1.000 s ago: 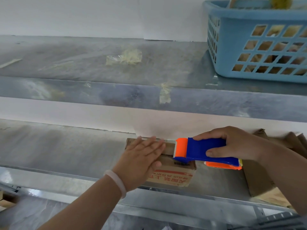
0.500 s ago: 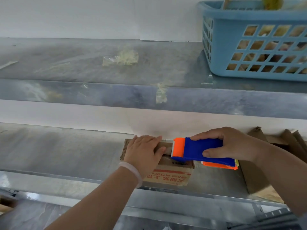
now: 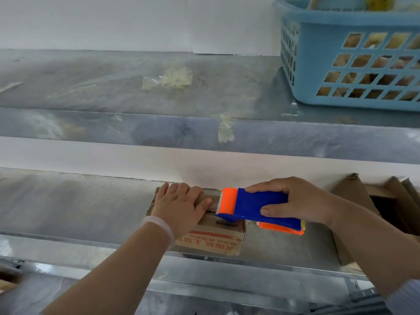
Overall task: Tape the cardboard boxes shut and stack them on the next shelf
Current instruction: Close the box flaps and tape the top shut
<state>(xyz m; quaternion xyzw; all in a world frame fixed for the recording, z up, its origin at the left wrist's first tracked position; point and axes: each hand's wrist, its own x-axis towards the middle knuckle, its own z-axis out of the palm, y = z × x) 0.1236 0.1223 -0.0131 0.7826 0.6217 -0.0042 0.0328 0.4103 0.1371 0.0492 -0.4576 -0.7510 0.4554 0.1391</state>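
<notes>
A small cardboard box (image 3: 218, 242) with red print on its front sits on the lower metal shelf (image 3: 68, 208). My left hand (image 3: 179, 205) lies flat on the box's top, fingers spread and pointing away from me. My right hand (image 3: 293, 201) grips a blue and orange tape dispenser (image 3: 256, 208), whose serrated orange end rests on the right part of the box top, close to my left thumb. A strip of tape shows between my thumb and the dispenser's teeth.
An open cardboard box (image 3: 384, 205) with raised flaps stands at the right of the same shelf. On the upper shelf (image 3: 113, 87) a blue plastic basket (image 3: 350, 55) sits at the right, with crumpled tape scraps (image 3: 168, 77) near the middle.
My left hand slid left along the box top, turning to point away from me. The dispenser stayed at the box's right end.
</notes>
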